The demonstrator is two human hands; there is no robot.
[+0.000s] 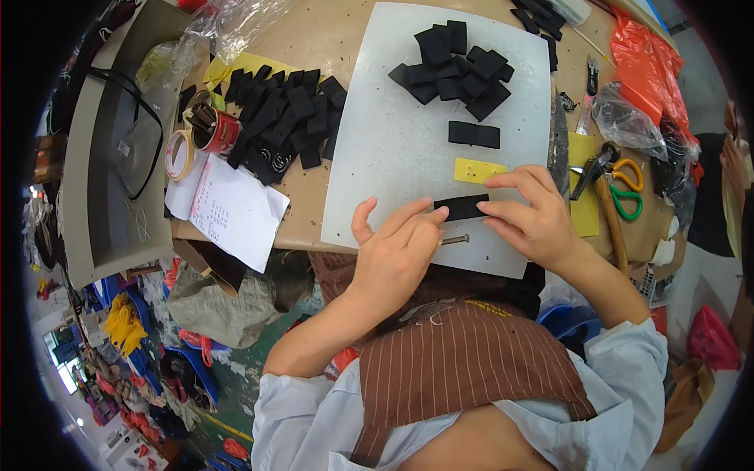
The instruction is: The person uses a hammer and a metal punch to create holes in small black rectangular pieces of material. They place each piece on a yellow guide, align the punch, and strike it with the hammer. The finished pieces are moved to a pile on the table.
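A short black fabric strip point(462, 207) is between my two hands, above the white board point(369, 157) near its front edge. My left hand point(399, 255) pinches the strip's left end. At the right end, my right hand point(538, 216) grips it between thumb and fingertips. A small metal rod, like a punch point(455, 239), sticks out beside my left hand; I cannot tell whether it is held or lying on the board. Just beyond the strip lies a yellow card with small holes point(480, 170). Farther off are one flat black band point(473, 134) and a heap of similar black pieces point(459, 71).
More black pieces point(290, 114) are piled left of the board, beside a red can point(216, 129), a tape roll point(181, 155) and a written paper point(236, 204). On the right are a hammer point(597, 169), scissors point(627, 188) and a red plastic bag point(644, 63).
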